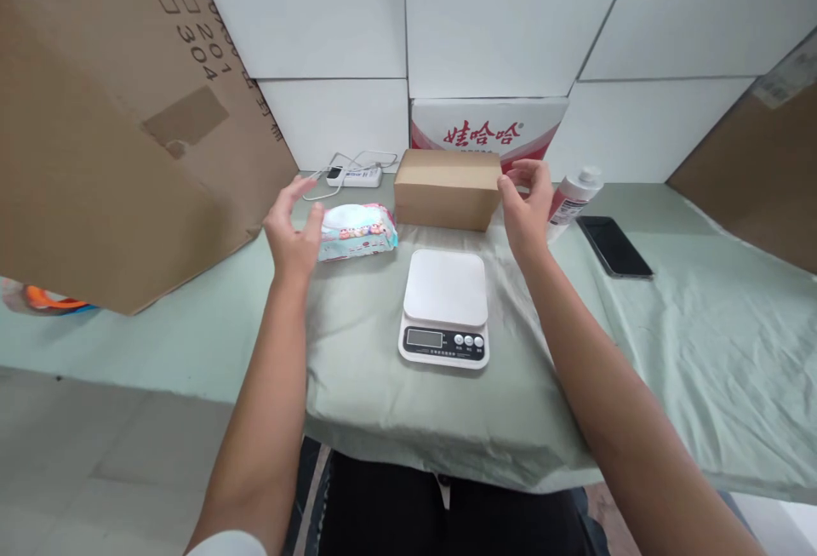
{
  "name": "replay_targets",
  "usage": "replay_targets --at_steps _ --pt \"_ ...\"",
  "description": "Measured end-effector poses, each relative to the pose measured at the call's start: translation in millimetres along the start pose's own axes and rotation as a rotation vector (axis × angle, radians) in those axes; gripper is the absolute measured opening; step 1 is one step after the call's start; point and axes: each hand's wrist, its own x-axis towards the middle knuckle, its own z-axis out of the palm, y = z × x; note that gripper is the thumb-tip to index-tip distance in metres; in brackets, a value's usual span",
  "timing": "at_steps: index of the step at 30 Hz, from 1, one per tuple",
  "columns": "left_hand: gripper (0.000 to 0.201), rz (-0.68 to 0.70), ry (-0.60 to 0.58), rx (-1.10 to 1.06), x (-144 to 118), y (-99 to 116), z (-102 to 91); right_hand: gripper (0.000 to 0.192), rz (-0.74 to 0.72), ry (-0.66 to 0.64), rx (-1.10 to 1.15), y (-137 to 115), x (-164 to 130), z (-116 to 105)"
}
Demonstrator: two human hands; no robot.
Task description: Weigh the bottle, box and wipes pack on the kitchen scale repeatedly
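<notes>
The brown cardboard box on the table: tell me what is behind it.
Behind the brown cardboard box a white carton with red characters leans at the white wall. The box covers the carton's lower part. The right hand is at the box's right end.

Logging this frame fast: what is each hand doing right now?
Left hand: open, holding nothing, in front of the wet wipes pack.
Right hand: open, fingers at the right end of the small cardboard box, not gripping it.
</notes>
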Motion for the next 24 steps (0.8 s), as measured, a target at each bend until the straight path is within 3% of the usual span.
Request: replay_targets --at_steps 3,6,10,13,16,19,21,24 --pt "0.054 -0.036 -0.125 0.061 24.3 32.0 48.1 0.083 0.193 0.061 -0.002 39.5 4.6 -2.3" --pt "0.062 -0.257 -0.345 0.235 52.9 37.7 97.7 0.094 0.368 0.008 -0.007 65.5 -0.6 11.4" --pt "0.038 -0.37 -0.474 0.268 68.8 24.1 145.6 0.1 0.315 -0.051 0.01 70.9 -9.4 19.5" --pt "0.03 -0.377 -0.461 0.25 63.5 26.3 159.2 0.098 0.238 -0.077 -0.006 53.2 -8.8 16.0" --pt "0.035 -0.307 -0.403 0.137 51.8 46.0 145.9 0.09 0.12 -0.053 -0.028 14.2 -8.6 2.6" --pt "0.051 -0.134 -0.29 -0.103 28.6 70.5 108.3 0.081 -0.068 -0.057 -0.019 -35.5 -24.5 -24.0" --pt "0.063 -0.053 -0.222 -0.206 1.6 81.2 78.1 0.077 -0.129 -0.103 -0.06 -62.2 -48.8 -44.5" --pt "0.068 -0.082 -0.195 -0.216 -52.7 83.8 40.9 0.084 -0.147 -0.131 -0.088 -77.5 -98.7 -67.5"
